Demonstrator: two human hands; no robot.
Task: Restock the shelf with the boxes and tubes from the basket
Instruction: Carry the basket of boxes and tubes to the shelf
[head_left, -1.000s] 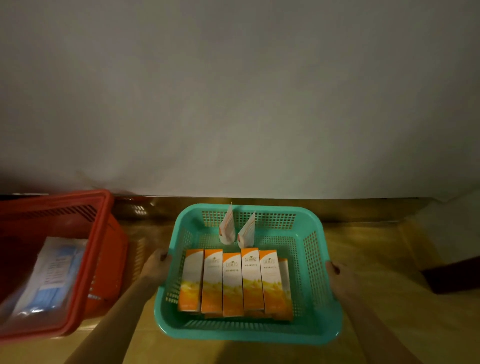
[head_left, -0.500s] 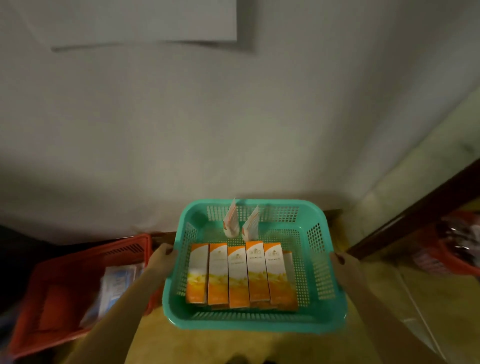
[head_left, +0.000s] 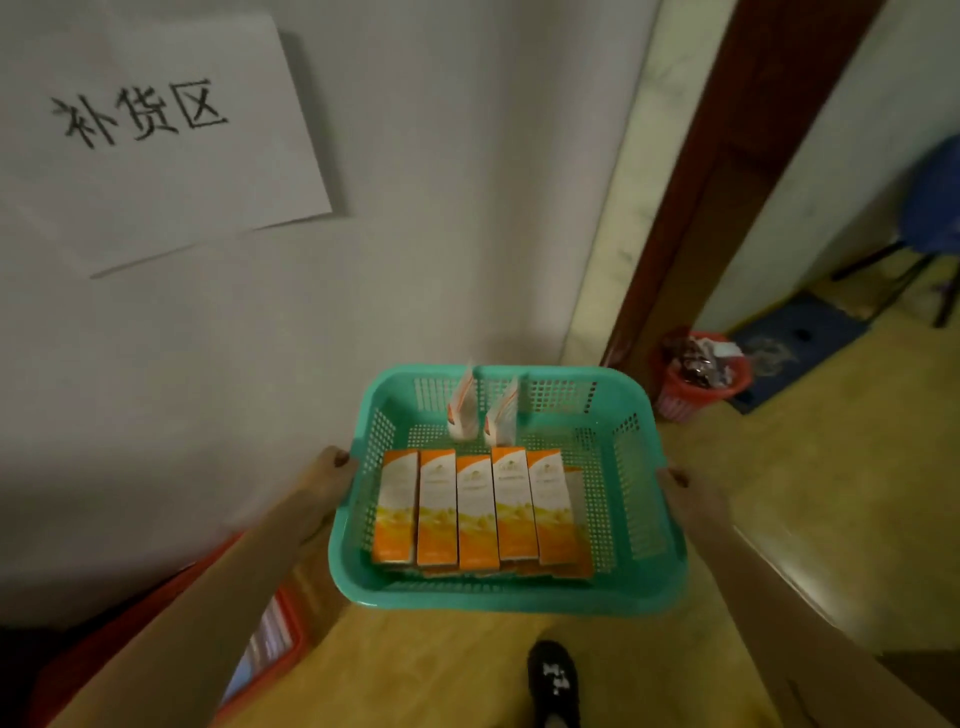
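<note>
I carry a teal plastic basket in the air in front of me. My left hand grips its left rim and my right hand grips its right rim. Inside lie several orange-and-white boxes side by side, with more partly hidden beneath them. Two white-and-orange tubes stand upright against the far wall of the basket. No shelf is in view.
A white wall with a paper sign is ahead on the left. A red basket sits on the floor at lower left. A dark wooden door frame opens on the right, with a small red bin and a blue chair beyond. My shoe is below.
The teal basket has been lifted off the floor and carried up and to the right. The view has swung from the wall base toward the doorway, and the red basket has slid away to lower left.
</note>
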